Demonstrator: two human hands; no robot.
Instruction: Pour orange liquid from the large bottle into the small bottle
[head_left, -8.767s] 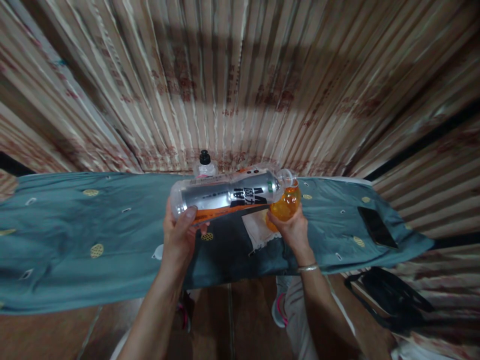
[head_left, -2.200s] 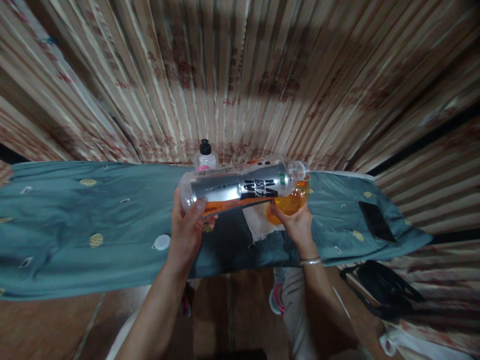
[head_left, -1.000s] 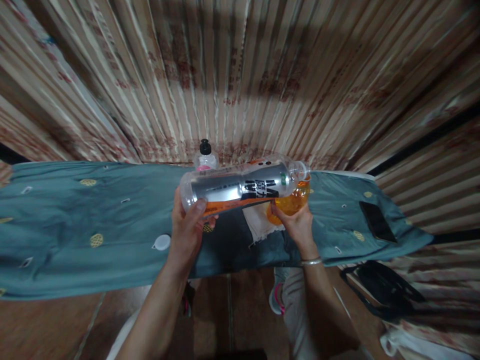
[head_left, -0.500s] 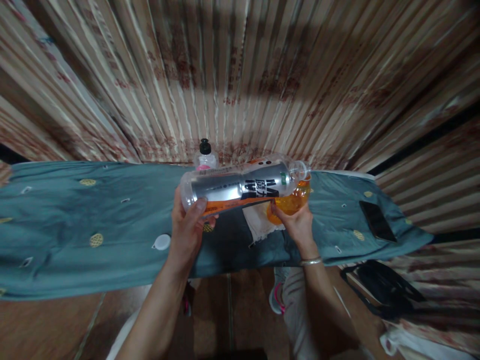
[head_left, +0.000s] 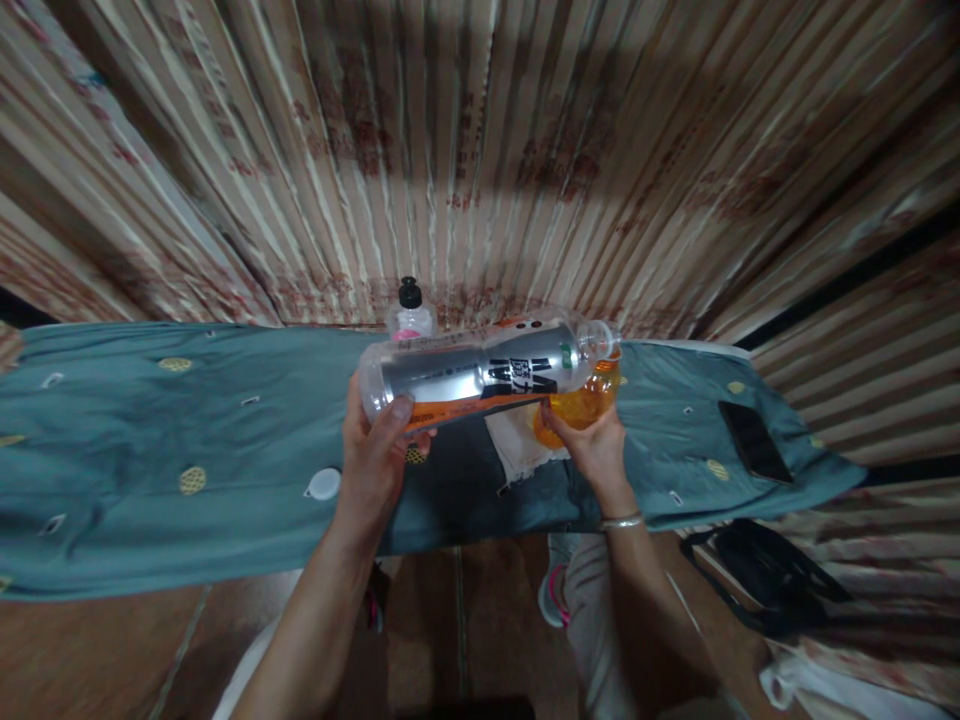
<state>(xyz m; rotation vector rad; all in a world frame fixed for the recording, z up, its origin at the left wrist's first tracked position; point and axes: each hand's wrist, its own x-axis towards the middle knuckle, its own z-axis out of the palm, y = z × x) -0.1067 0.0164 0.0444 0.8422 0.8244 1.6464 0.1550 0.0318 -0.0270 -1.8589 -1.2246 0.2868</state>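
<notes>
My left hand (head_left: pixel 379 450) grips the base end of a large clear plastic bottle (head_left: pixel 480 370) with a silver and orange label. It lies nearly level, its neck pointing right. Wrapped round a smaller bottle of orange liquid (head_left: pixel 581 410) is my right hand (head_left: pixel 600 445). The big bottle's neck meets the mouth of the orange one; whether liquid runs between them I cannot make out. Beneath the orange bottle lies a white cloth (head_left: pixel 517 452). A white round cap (head_left: pixel 325 484) rests on the table, left of my left wrist.
A clear bottle with a black top (head_left: pixel 410 295) stands behind the big bottle, partly hidden. On the right of the green patterned tablecloth (head_left: pixel 247 440) lies a black phone (head_left: pixel 755 440). Pleated curtains (head_left: pixel 450 150) hang right behind the table. A black bag (head_left: pixel 772 575) is at the lower right.
</notes>
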